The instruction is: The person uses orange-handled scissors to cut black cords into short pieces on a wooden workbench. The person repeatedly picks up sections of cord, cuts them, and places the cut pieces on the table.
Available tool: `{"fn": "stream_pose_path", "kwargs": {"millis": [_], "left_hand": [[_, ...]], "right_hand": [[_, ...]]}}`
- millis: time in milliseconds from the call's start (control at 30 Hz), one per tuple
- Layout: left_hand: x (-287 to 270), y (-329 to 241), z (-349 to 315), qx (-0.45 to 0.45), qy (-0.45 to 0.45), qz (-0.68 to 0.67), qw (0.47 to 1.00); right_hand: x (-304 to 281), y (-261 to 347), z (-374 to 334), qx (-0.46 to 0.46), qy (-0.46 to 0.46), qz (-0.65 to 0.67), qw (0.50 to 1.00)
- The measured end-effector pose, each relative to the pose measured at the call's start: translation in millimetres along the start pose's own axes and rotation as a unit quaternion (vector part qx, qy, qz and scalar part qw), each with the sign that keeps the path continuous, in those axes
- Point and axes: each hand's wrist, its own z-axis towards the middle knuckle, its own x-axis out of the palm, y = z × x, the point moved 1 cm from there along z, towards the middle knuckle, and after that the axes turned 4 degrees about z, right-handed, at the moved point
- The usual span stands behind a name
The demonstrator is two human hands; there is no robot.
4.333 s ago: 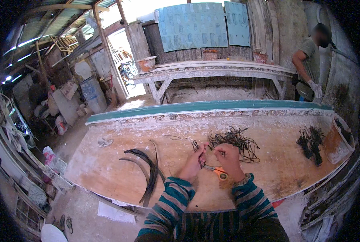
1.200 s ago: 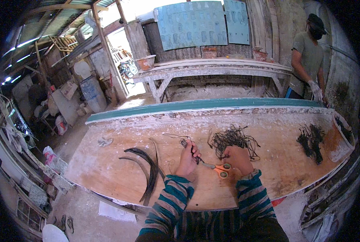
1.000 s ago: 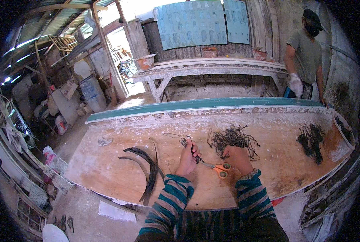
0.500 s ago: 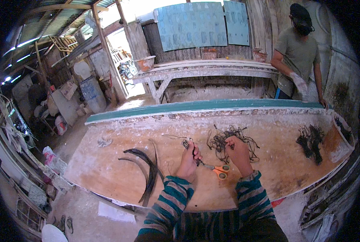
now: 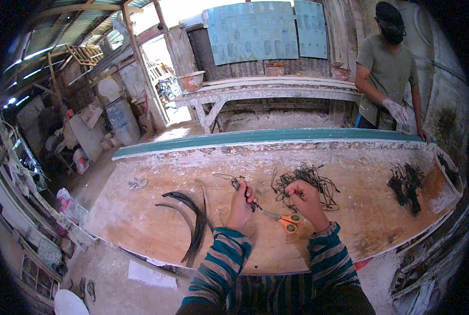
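My left hand [image 5: 242, 206] is closed around a small bunch of thin black cords [image 5: 236, 183], whose ends stick out above and below the fingers. To its right, my right hand [image 5: 306, 200] is held with thumb and fingers pinched together; whatever lies between them is too small to tell. Just behind that hand spreads a tangled pile of black cords [image 5: 324, 182]. Scissors with orange handles [image 5: 289, 222] lie on the wooden tabletop [image 5: 140, 220] between my hands. Left of my left hand lie several curved black strips [image 5: 196, 228].
Tied black cord bundles [image 5: 407, 186] lie at the right beside a tipped orange-brown container [image 5: 440, 184]. A long green bar [image 5: 266, 137] runs along the table's far edge. Beyond it, a person [image 5: 389, 73] in a cap and mask stands near a whitish bench [image 5: 276, 90].
My right hand has shifted slightly left, and its fingers have turned a little. My left hand still grips the cords, a touch further left. The co-worker's gloved hand has moved slightly.
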Motion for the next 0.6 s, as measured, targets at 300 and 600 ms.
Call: {"fn": "stream_pose_path", "kwargs": {"millis": [300, 600], "left_hand": [[15.1, 7.7, -15.5, -0.141, 0.103, 0.022, 0.984], [18.8, 25.7, -30.6, -0.035, 0.246, 0.293, 0.923]], "right_hand": [[13.0, 0.0, -6.2, -0.005, 0.132, -0.030, 0.991], [31.6, 16.4, -7.7, 0.061, 0.113, 0.072, 0.989]]}}
